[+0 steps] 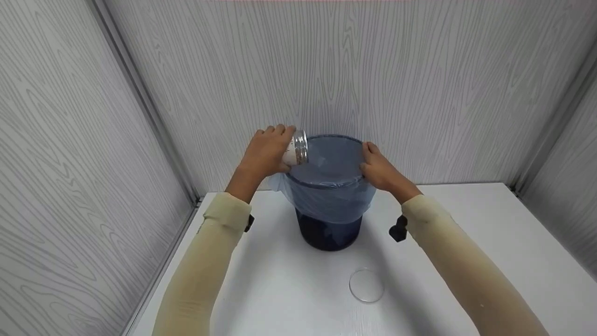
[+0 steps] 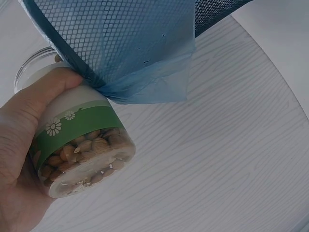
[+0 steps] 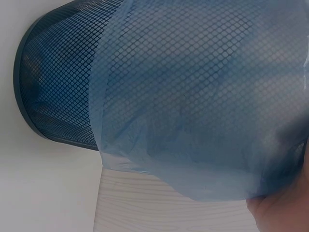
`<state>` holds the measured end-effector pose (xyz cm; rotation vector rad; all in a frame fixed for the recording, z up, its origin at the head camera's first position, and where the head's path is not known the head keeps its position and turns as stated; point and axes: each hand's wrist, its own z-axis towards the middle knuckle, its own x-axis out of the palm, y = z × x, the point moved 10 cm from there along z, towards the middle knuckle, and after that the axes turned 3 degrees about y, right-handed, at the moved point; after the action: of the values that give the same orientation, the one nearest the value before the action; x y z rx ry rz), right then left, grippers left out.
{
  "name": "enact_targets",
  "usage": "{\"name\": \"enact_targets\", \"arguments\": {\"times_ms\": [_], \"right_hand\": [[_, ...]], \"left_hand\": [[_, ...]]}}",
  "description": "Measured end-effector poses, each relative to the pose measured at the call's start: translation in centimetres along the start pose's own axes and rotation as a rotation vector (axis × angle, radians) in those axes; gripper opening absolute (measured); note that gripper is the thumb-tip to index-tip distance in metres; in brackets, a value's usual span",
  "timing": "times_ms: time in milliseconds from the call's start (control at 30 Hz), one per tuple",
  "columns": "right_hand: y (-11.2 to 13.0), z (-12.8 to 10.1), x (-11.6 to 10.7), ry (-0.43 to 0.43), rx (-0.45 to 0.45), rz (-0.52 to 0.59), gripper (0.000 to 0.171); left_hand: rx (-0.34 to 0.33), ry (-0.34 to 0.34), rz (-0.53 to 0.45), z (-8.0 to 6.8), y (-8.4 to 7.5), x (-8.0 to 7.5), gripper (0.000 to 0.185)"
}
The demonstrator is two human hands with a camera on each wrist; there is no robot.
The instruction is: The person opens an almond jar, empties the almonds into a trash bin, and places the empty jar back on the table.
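With the left hand [image 1: 267, 151] wrapped round the tipped jar [image 2: 79, 140] and the right hand [image 1: 380, 170] gripping the bin [image 1: 329, 228] rim, nuts [image 2: 91, 147] could spill past the liner [image 1: 326, 196] onto the surface [image 1: 289, 289].

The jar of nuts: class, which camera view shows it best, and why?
The left wrist view: the jar fills the frame, showing nuts and a green daisy label in the left hand. The head view shows only its open mouth over the bin. The right wrist view misses it.
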<state>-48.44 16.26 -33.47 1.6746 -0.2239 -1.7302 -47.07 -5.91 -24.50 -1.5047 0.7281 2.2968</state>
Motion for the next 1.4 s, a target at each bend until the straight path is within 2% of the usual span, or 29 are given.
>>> {"name": "enact_targets", "arguments": {"times_ms": [600, 967, 1400], "right_hand": [[0.09, 0.21, -0.26, -0.014, -0.001, -0.038, 0.071], [0.08, 0.12, -0.34, -0.006, -0.008, -0.071, 0.067], [0.7, 0.11, -0.3, -0.016, -0.029, -0.071, 0.065]], "left_hand": [[0.009, -0.011, 0.001, 0.4, -0.26, 0.11, 0.094], [0.017, 0.042, 0.02, 0.81, -0.68, 0.14, 0.093], [0.042, 0.04, 0.055, 0.64, -0.95, -0.11, 0.092]]}}
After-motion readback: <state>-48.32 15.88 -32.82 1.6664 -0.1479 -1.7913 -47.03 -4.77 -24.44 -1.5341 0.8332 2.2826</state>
